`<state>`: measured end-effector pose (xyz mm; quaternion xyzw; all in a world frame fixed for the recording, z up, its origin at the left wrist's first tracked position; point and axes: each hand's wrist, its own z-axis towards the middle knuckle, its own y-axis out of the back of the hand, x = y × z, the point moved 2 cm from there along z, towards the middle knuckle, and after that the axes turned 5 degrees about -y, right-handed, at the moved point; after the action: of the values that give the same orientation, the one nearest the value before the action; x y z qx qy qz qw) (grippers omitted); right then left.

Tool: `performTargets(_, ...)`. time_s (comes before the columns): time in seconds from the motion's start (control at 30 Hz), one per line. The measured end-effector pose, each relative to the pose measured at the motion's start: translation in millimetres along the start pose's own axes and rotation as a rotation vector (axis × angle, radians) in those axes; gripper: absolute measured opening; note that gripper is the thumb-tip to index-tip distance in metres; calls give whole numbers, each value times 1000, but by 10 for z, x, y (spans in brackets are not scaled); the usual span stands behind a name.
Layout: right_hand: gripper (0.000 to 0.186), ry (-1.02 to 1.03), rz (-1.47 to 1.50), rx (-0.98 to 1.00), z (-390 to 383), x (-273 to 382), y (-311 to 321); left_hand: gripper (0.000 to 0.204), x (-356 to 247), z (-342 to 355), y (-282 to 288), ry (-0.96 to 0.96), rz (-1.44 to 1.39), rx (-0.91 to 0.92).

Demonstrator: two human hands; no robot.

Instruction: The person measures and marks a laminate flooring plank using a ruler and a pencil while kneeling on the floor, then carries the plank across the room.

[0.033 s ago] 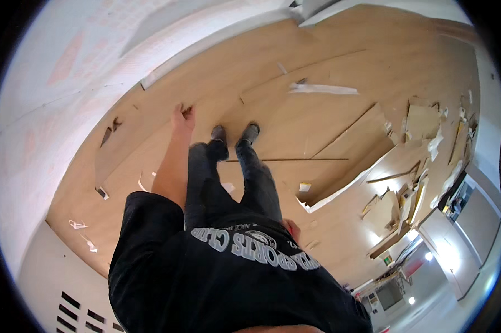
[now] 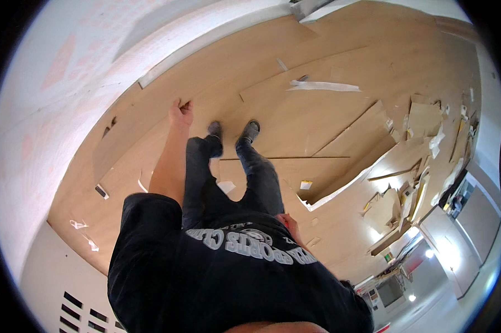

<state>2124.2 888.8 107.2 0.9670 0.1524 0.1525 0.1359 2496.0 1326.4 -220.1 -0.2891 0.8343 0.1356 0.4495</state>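
Note:
My left arm reaches forward over the brown floor covering (image 2: 228, 72). At its end, my left hand (image 2: 181, 112) is held with curled fingers, thumb and forefinger bent toward each other. Whether something small sits between them is too small to tell. On the other side, my right hand (image 2: 288, 224) hangs low by my hip, partly hidden behind my black shirt (image 2: 228, 288); its fingers do not show clearly. My shoes (image 2: 250, 130) stand on the floor covering, just right of my left hand.
A white strip (image 2: 325, 86) lies ahead. To the right are a large cardboard sheet (image 2: 350, 172) with a torn white edge and several cardboard scraps (image 2: 382, 211). A small dark-and-white block (image 2: 102, 191) lies at left, near the pale wall (image 2: 45, 116). White cabinets (image 2: 447, 244) stand far right.
My left hand has shifted slightly left and up in the view. More of my right hand shows beside the shirt. The floor things lie as before.

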Motion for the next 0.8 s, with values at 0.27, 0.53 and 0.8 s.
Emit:
performTargets(0.27,29,423,-585,-319,5359,1438,572,20,1527,2421,-837,337,-804,-20)
performTargets(0.53,44,860,-1242,-374,8792,2844,377,27,3194,3050,-1632,297,-833,125)
performTargets(0.8,24,692,-1416,-69,9060,2089,330,24,4031,3165,-1771,559,-571,354)
